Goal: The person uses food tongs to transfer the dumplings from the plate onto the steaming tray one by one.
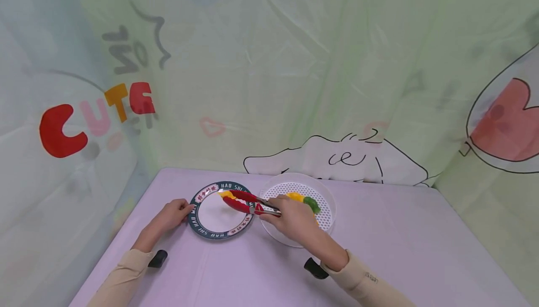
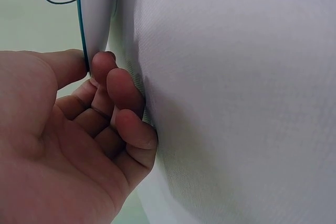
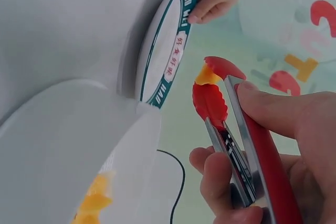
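Note:
My left hand pinches the near-left rim of a round plate with a dark green patterned border. In the left wrist view the thumb lies on the plate's edge, and the other fingers curl under it. My right hand holds metal tongs with red scalloped tips. Between those tips sits a small yellow piece, held over the plate in the head view. Right of the plate stands a white perforated basket, partly covered by my right hand. Inside it show yellow pieces and a green piece.
A pale lilac cloth covers the table. Printed curtains rise behind it and at both sides. Black wrist-camera parts stick out beside both sleeves.

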